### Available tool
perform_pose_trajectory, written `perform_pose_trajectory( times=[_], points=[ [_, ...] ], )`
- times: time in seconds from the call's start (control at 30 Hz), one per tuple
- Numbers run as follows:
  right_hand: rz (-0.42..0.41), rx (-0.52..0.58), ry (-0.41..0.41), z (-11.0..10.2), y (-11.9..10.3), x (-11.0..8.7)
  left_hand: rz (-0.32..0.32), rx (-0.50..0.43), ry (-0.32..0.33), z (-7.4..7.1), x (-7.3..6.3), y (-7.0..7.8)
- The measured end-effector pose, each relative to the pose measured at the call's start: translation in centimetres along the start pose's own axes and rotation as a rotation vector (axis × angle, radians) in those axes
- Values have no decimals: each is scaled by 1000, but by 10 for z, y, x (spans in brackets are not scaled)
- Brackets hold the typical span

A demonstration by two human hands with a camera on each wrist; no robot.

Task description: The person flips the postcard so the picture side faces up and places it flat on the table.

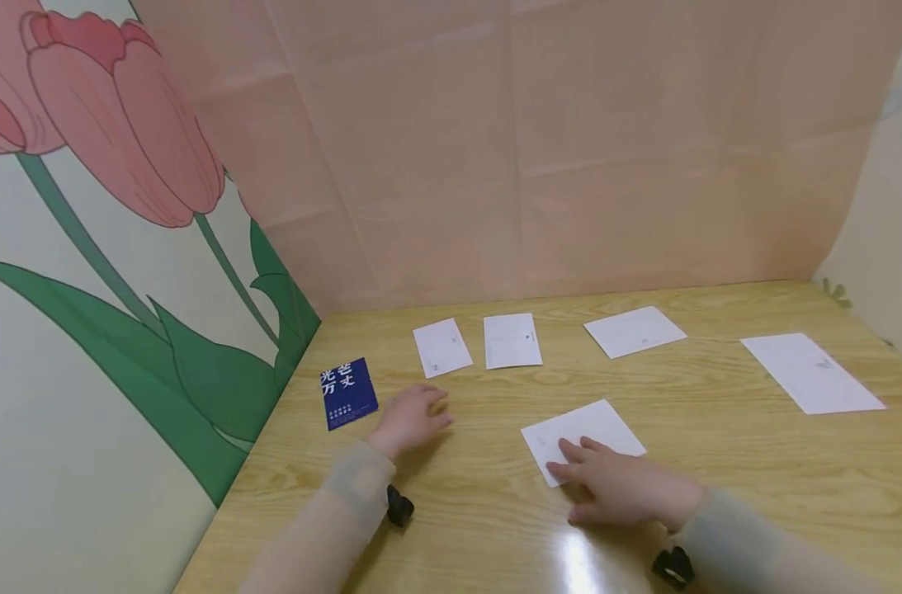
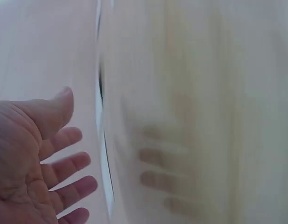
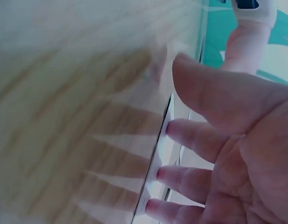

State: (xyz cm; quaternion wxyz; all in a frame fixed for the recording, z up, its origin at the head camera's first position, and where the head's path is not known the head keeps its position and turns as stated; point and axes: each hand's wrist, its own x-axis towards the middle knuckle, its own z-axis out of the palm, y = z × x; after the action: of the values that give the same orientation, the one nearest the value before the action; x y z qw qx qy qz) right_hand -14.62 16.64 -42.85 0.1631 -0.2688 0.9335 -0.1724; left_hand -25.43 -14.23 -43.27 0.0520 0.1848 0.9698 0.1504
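My right hand (image 1: 621, 487) rests its spread fingertips on a white card (image 1: 595, 425) lying flat on the wooden table (image 1: 480, 528). From the right wrist view, those fingers (image 3: 188, 182) meet the thin card (image 3: 152, 179), seen edge-on, while the thumb stands apart from it. My left hand (image 1: 412, 419) is above the table just right of a dark blue card (image 1: 351, 400) with white characters. Its fingers are loosely bent and hold nothing; the left wrist view shows the bare palm (image 2: 22, 172).
Along the back lie two upright white cards, one at left (image 1: 441, 346) and one beside it (image 1: 512, 342). Farther right are a tilted white card (image 1: 635, 330) and a larger-looking white card (image 1: 810, 375). A tulip-printed panel (image 1: 124, 247) borders the left, a pink cloth (image 1: 569, 165) the back.
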Motion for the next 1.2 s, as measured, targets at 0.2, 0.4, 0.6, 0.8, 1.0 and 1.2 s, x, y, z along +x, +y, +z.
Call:
perform_pose_trajectory(
  times=[0.2,0.4,0.6,0.8,1.0,1.2],
  points=[
    [22,-28,18,3,-7,5,180,81,-124,17,-14,56],
    [27,-49,40,4,-16,10,358,210,-228,34,-19,89],
    [58,-20,53,8,-23,12,388,264,-259,42,-19,99],
    [43,-43,50,10,-20,10,382,318,-257,45,-16,102],
    [-25,-48,32,2,-6,1,333,377,-215,49,-12,114],
    [-21,-20,16,-6,9,-6,302,403,-211,52,-10,115]
  ],
)
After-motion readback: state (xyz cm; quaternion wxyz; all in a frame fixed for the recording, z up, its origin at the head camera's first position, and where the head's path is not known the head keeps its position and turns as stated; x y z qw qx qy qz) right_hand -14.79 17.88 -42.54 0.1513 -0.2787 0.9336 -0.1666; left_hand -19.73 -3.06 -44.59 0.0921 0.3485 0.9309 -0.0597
